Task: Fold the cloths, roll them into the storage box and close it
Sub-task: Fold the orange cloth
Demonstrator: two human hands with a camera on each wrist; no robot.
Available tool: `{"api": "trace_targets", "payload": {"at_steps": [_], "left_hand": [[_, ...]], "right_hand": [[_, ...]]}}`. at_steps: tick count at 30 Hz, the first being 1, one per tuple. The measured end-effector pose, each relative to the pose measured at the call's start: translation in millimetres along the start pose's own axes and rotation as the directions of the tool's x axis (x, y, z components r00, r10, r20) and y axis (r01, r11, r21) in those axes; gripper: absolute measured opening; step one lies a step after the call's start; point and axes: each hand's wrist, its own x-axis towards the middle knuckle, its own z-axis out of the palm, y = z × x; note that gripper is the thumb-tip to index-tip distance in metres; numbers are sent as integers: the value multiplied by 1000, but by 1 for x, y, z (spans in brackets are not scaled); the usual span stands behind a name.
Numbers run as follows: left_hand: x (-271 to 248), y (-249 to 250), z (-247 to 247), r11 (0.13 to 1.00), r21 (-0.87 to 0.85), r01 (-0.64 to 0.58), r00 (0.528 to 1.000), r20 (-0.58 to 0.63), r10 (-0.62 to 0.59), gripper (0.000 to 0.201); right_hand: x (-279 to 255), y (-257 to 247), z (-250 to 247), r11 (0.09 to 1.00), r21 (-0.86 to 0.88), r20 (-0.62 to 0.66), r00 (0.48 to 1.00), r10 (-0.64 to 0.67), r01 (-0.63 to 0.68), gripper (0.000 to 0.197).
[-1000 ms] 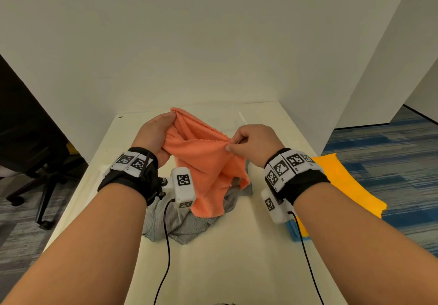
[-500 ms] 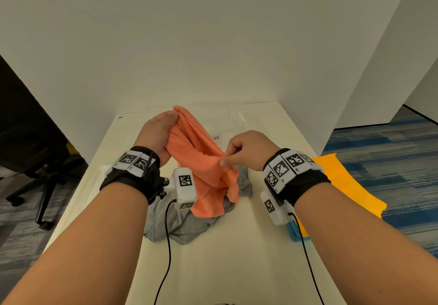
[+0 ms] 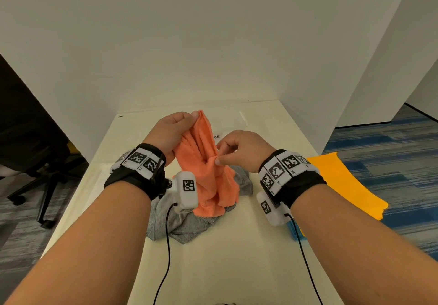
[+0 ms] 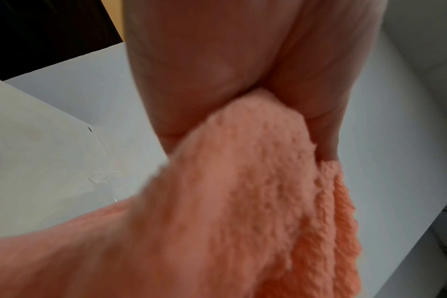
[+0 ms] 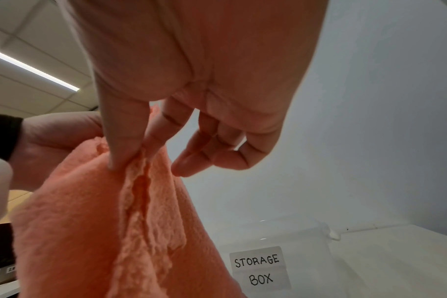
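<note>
An orange cloth [image 3: 208,167] hangs bunched above the table, its lower end draped onto a crumpled grey cloth [image 3: 189,221]. My left hand [image 3: 173,131] pinches the orange cloth's top corner [image 4: 255,113]. My right hand [image 3: 239,148] pinches an edge lower down between thumb and forefinger [image 5: 130,155], its other fingers loosely curled. Behind the cloths stands a clear storage box [image 5: 306,242] with a white "STORAGE BOX" label [image 5: 258,268]; in the head view only part of the label [image 3: 216,136] shows.
A yellow cloth [image 3: 341,181] over a blue cloth [image 3: 294,231] lies at the table's right edge. White walls close in the table [image 3: 213,269] at the back and right. A black office chair [image 3: 35,169] stands left of the table.
My right hand has slid down and left along the orange cloth's edge toward the left hand. The cloth now hangs narrower and more bunched. The left hand has lifted its corner slightly.
</note>
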Motion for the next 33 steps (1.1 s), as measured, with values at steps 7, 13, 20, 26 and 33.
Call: {"api": "trace_targets", "payload": {"at_steps": [7,13,20,26,33], "left_hand": [[-1,0,-1,1000,25,-15,999,50,13,24],[0,-1,-5,999,6,-42,999,-25,43,23],[8,-10,-23,964,267,-1,950,-301,85,31],[7,-5,-20,939,340,-50,928,-332,170,28],[7,-2,-15,847,525,-84,932,-259,253,28]], "right_hand": [[-1,1,-1,1000,11,-78,997,5,-4,11],[0,4,0,1000,-19,-120,993,7,-10,12],[-1,5,-5,994,100,-283,959,-17,47,15],[-3,4,-6,999,24,-280,959,-37,45,13],[4,3,-18,953,-292,-294,956,-13,-76,22]]}}
